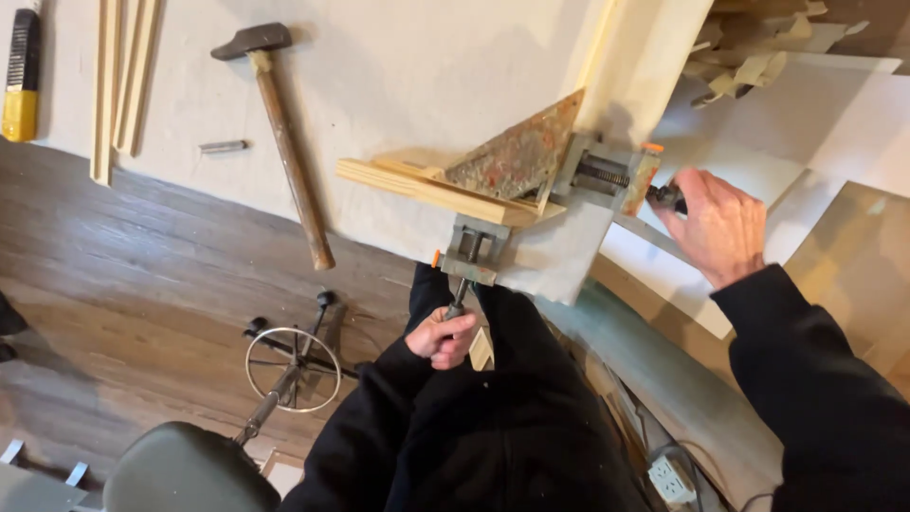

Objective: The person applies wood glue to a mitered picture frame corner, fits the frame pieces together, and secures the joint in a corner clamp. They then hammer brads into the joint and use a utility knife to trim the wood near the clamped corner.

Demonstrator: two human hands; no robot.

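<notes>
Nearby, hammer (282, 142) beside corner clamp (531, 204).

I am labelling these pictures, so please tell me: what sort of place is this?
Probably a small woodworking shop. A hammer and wood strips lie on the workbench, and both hands turn the screws of a corner clamp holding wooden pieces.

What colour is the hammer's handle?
Brown wood, on the hammer; head view.

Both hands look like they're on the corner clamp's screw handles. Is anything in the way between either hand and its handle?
Nothing visible. The left hand wraps the lower screw handle of the corner clamp, and the right hand grips the side handle. The hammer lies apart on the table.
</notes>
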